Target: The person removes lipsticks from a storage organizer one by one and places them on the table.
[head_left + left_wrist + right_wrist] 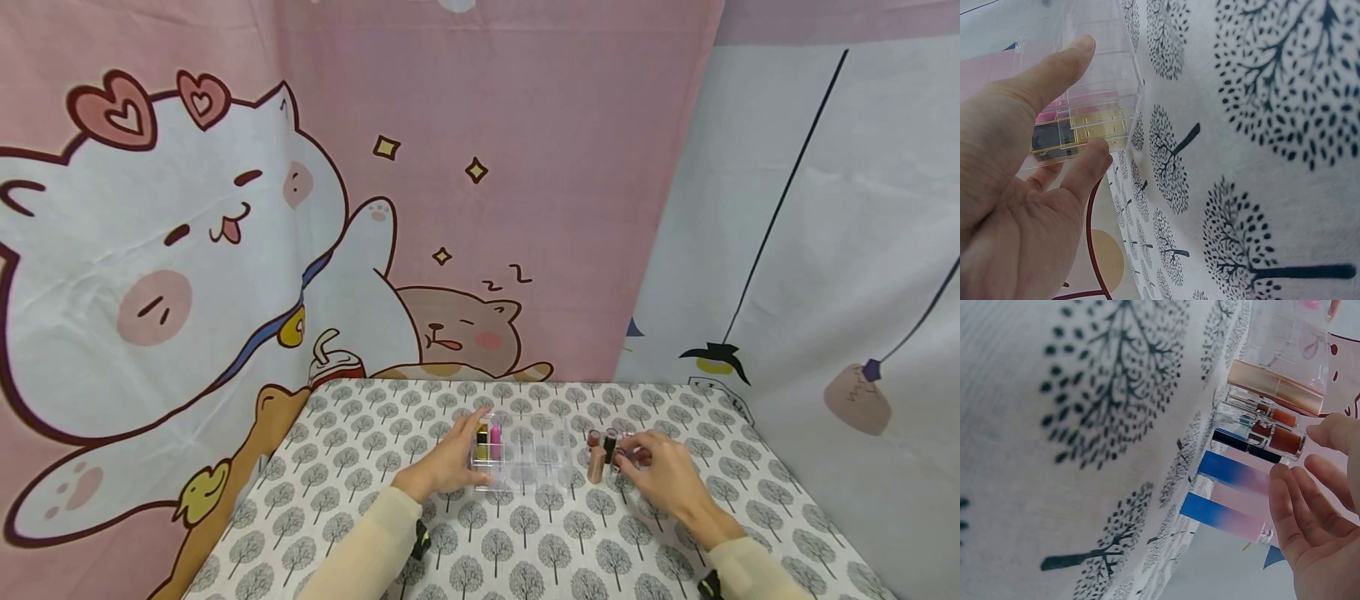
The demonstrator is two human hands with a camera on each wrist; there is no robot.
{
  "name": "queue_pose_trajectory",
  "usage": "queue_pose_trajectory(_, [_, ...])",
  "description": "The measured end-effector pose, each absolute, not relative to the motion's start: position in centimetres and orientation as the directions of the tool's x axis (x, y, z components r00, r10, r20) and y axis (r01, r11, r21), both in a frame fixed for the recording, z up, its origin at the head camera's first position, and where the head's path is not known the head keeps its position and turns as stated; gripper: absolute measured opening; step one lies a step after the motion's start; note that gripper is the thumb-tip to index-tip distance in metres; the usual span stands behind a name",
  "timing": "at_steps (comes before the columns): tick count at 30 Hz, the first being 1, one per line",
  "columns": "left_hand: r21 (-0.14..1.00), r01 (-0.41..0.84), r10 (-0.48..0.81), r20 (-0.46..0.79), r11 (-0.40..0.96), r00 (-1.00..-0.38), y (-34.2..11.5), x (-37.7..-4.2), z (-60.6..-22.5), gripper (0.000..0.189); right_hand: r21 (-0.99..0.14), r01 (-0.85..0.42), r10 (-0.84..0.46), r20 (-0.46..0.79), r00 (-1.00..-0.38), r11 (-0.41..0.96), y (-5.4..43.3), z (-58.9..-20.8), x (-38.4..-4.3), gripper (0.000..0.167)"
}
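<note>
My left hand [448,462] grips the left end of a clear compartmented organizer [534,479], thumb along its near side and fingers at the far side. Inside its left end stand a gold-and-black lipstick [1054,137] and a bright pink tube [496,442]. To the right of the organizer, my right hand [663,473] reaches over a group of upright lip-colour tubes, thumb and fingers apart. Its fingertips are right at a clear tube with an amber-brown top [1286,440] and a slim black tube [1247,447]. A rose-gold tube [1275,386] stands nearest the organizer.
Two blue-to-pink tubes [1219,515] stand beside the right hand's fingers. The table has a white cloth [525,550] printed with grey trees. Behind it hangs a pink cartoon curtain [570,208], with a pale curtain [825,250] at the right.
</note>
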State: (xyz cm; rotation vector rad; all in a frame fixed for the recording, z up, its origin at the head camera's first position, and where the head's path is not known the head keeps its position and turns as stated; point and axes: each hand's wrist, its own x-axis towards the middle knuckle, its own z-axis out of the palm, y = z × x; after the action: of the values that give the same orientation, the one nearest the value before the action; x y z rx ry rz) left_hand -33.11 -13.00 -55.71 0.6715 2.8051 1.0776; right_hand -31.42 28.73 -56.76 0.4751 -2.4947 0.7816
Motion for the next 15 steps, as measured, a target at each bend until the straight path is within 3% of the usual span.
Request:
queue_pose_trajectory(9, [0.646, 0.375, 0.421, 0.091, 0.665, -0.902, -13.1, -33.2, -55.7, 0.133, -0.414, -0.493, -0.185, 0.593, -0.784, 0.765, 28.0, -55.6, -31.1, 0.027])
queue_pose_trajectory(15, [0.648, 0.373, 0.42, 0.089, 0.664, -0.903, -13.1, -33.2, -55.6, 0.132, -0.333, -0.59, -0.215, 0.712, -0.669, 0.735, 26.3, -54.9, -31.3, 0.032])
